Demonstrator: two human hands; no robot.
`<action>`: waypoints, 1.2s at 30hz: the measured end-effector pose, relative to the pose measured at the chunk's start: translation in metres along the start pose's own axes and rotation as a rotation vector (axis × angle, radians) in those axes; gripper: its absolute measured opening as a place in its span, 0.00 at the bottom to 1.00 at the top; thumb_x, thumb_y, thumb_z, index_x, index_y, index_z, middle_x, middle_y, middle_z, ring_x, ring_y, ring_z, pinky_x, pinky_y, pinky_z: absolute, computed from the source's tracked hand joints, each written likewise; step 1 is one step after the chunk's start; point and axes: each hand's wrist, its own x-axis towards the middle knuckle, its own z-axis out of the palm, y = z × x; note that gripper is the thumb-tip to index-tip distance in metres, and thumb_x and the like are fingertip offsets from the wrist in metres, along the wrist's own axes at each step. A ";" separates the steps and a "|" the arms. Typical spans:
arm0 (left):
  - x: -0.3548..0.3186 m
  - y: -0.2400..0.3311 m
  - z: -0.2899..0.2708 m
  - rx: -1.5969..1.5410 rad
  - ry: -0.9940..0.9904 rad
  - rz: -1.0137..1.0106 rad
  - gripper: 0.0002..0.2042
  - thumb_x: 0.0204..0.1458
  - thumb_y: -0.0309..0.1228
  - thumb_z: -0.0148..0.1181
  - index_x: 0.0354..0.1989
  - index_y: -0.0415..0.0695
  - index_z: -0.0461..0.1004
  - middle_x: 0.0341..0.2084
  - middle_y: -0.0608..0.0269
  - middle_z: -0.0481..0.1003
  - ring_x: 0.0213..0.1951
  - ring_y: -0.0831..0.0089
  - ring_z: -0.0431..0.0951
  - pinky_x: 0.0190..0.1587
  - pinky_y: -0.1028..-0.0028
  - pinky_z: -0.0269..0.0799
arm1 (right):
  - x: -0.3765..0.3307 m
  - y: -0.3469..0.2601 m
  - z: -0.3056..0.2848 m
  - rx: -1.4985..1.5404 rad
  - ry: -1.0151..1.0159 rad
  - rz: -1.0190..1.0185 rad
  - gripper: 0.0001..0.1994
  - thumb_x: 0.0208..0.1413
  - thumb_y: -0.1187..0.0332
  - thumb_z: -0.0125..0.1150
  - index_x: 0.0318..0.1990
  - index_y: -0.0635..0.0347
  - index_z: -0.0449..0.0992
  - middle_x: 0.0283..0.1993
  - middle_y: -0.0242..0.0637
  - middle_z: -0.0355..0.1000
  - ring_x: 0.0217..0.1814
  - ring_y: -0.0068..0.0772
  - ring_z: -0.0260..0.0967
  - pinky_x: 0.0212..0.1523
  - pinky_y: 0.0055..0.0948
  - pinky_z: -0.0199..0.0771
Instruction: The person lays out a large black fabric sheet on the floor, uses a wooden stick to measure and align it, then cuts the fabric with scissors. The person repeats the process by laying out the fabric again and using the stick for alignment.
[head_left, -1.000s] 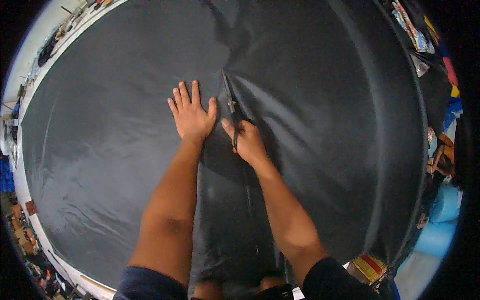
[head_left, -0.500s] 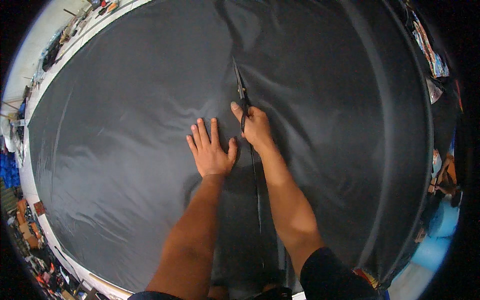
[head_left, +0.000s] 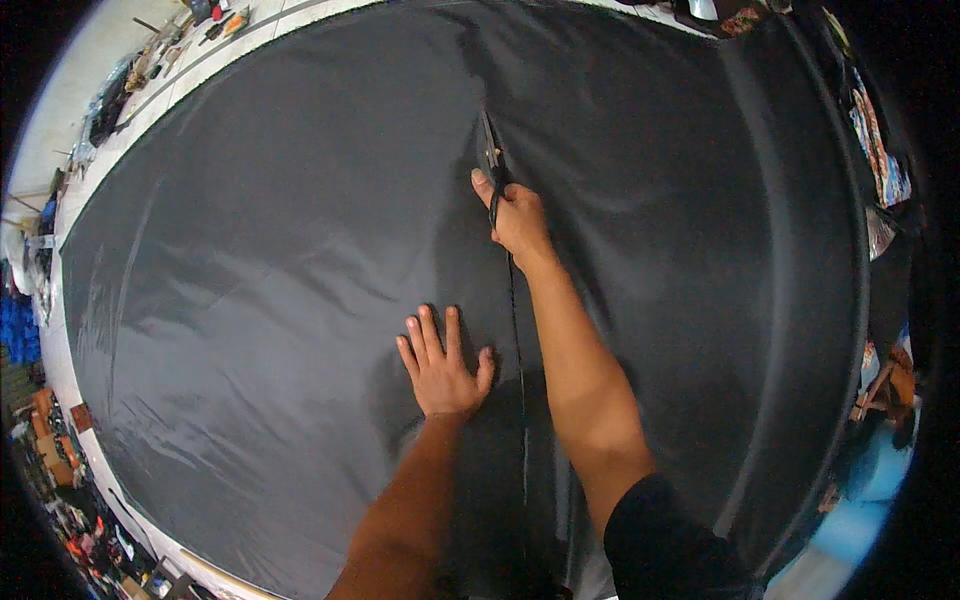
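Two hands work on dark cloth (head_left: pixel 300 250) that fills the table. Left hand (head_left: pixel 440 365), fingers spread, presses flat beside the cut edge (head_left: pixel 520 400). At twelve o'clock, right hand (head_left: pixel 520 220) grips scissors (head_left: pixel 489 160); uncut cloth lies beyond.

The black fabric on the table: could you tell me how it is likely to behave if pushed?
The black fabric probably is floppy: it wrinkles around the flat left hand. Its sheen suggests it may slide. It seems thin, since the scissors in the right hand leave a clean slit.
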 end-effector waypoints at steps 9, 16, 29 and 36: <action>-0.007 -0.007 0.001 0.016 -0.056 -0.035 0.38 0.50 0.50 0.56 0.69 0.46 0.57 0.70 0.40 0.48 0.71 0.41 0.46 0.69 0.42 0.36 | 0.017 -0.005 0.015 -0.126 0.043 -0.055 0.30 0.53 0.39 0.63 0.20 0.58 0.65 0.18 0.30 0.61 0.16 0.26 0.60 0.19 0.29 0.62; -0.006 -0.004 0.000 0.031 -0.085 -0.028 0.38 0.50 0.50 0.55 0.69 0.47 0.56 0.70 0.39 0.48 0.71 0.40 0.46 0.69 0.42 0.36 | 0.098 -0.048 0.023 0.000 -0.052 0.061 0.30 0.51 0.38 0.64 0.20 0.59 0.67 0.17 0.34 0.62 0.15 0.30 0.61 0.20 0.31 0.62; -0.011 -0.005 0.005 -0.008 -0.068 -0.015 0.36 0.50 0.50 0.55 0.67 0.46 0.59 0.69 0.39 0.50 0.70 0.38 0.46 0.68 0.39 0.39 | 0.192 -0.094 0.033 0.099 -0.063 0.053 0.28 0.49 0.39 0.66 0.23 0.57 0.69 0.18 0.28 0.62 0.15 0.24 0.57 0.19 0.26 0.58; -0.011 -0.003 0.000 -0.029 -0.111 -0.057 0.37 0.50 0.50 0.56 0.67 0.47 0.59 0.69 0.39 0.50 0.70 0.39 0.47 0.68 0.40 0.40 | 0.225 -0.105 0.042 -0.001 -0.044 -0.068 0.27 0.50 0.42 0.68 0.22 0.59 0.70 0.19 0.31 0.66 0.17 0.23 0.61 0.19 0.26 0.60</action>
